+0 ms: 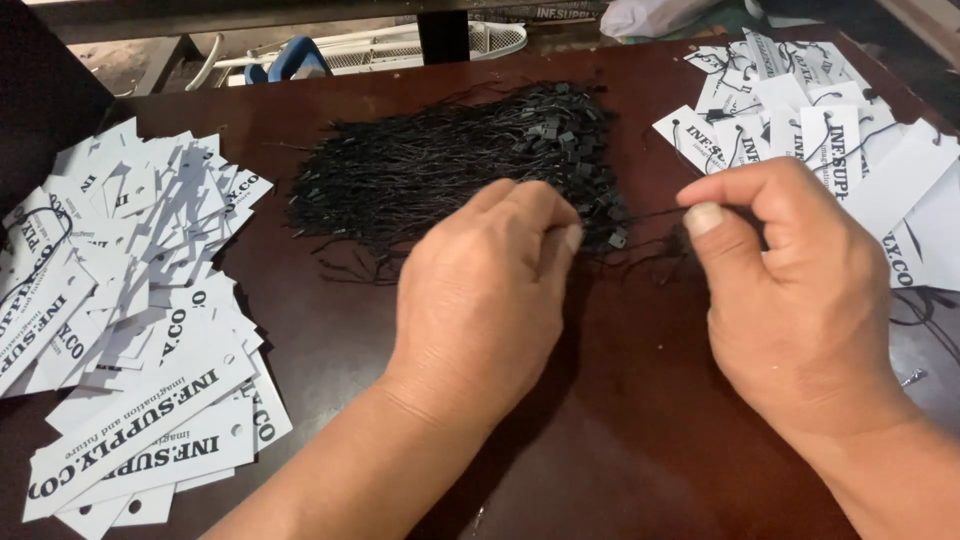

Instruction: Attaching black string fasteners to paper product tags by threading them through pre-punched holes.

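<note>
A heap of black string loops with small plastic locks (pixel 450 165) lies in the middle of the dark red-brown table (pixel 620 430). My left hand (pixel 485 290) rests at the heap's near edge, fingers curled and pinched on a black string. My right hand (pixel 790 290) is just right of the heap, thumb and forefinger pinched on the other end of the same thin black string (pixel 645 213), which stretches between both hands.
A loose pile of white printed paper tags (pixel 130 320) covers the table's left side. Another pile of white tags, some with black strings attached (pixel 830 120), lies at the back right. A white fan grille (pixel 400 45) sits beyond the far edge.
</note>
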